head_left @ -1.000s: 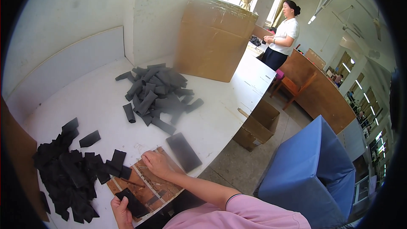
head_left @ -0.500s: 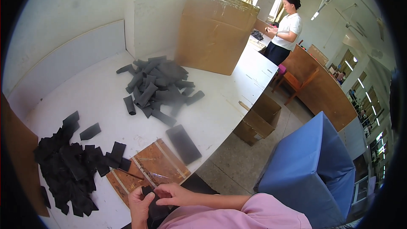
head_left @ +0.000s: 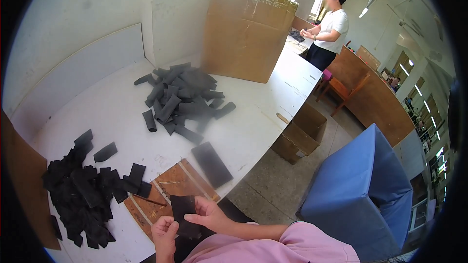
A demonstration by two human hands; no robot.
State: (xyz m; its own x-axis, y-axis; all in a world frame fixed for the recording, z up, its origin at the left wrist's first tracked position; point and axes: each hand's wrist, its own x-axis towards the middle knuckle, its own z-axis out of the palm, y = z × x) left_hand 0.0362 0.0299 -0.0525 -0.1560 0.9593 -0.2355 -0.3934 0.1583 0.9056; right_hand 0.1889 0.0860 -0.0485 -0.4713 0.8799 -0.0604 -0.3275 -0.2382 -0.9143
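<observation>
A flat black fabric piece (head_left: pixel 182 208) is held up over the near table edge, in front of the pink clothing. My right hand (head_left: pixel 210 216) pinches its right side, thumb on top. At the lower left side, the curled fingers and thumb of my left hand (head_left: pixel 165 234) grip the same piece. Just beyond lies a brown wooden board (head_left: pixel 183 178) with pale strips and a thin dark stick (head_left: pixel 150 199). To the left spreads a heap of flat black fabric pieces (head_left: pixel 85 192). Farther off is a pile of dark grey rolled or tube-like pieces (head_left: pixel 178 100).
A dark grey rectangular slab (head_left: pixel 212 164) lies beside the board on the white table (head_left: pixel 253 117). A large cardboard box (head_left: pixel 248 34) stands at the back. Right of the table are an open carton (head_left: pixel 300 136) and a blue fabric bin (head_left: pixel 341 180). Another person (head_left: pixel 331 31) stands beyond.
The black fabric piece has come up and now shows flatter between my hands. My right hand has moved slightly up and right; my left hand sits a little lower.
</observation>
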